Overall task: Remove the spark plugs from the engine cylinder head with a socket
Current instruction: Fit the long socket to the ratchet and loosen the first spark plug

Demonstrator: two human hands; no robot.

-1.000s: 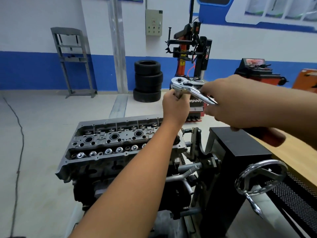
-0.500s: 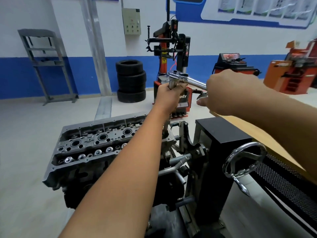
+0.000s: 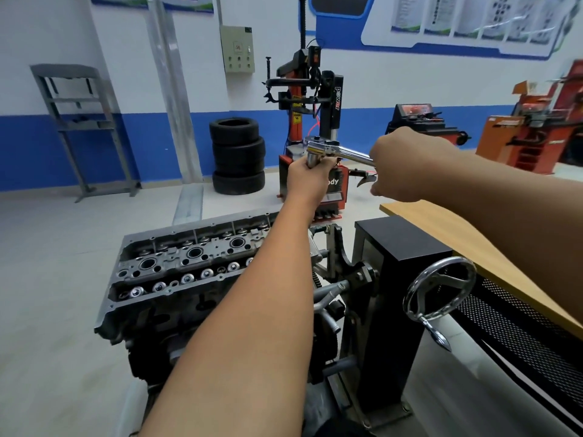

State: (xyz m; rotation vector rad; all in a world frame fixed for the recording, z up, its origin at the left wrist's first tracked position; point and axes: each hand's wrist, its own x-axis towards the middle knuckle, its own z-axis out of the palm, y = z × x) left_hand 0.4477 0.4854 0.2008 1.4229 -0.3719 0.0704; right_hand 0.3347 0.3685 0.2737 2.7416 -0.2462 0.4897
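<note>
Head view, left hand point(image 3: 307, 178): arm stretched forward across the cylinder head point(image 3: 189, 263), raised above it; fingers clamped round the socket point(image 3: 314, 159) just under the ratchet head.
Head view, right hand point(image 3: 407, 165): arm reaching in from the right, back of hand to camera; fingers wrapped on the ratchet point(image 3: 337, 151) handle.
Ratchet: chrome, roughly level, its head seated on top of the upright socket.
Cylinder head: on a stand, below the left forearm; three round plug wells in a row visible, contents too dark to tell.
Writing: "power" runs vertically on the tyre changer point(image 3: 315, 99); letters "ody" on its red base beside the left wrist.
Worktop point(image 3: 441, 222): wooden edge at right, under the right forearm.
</note>
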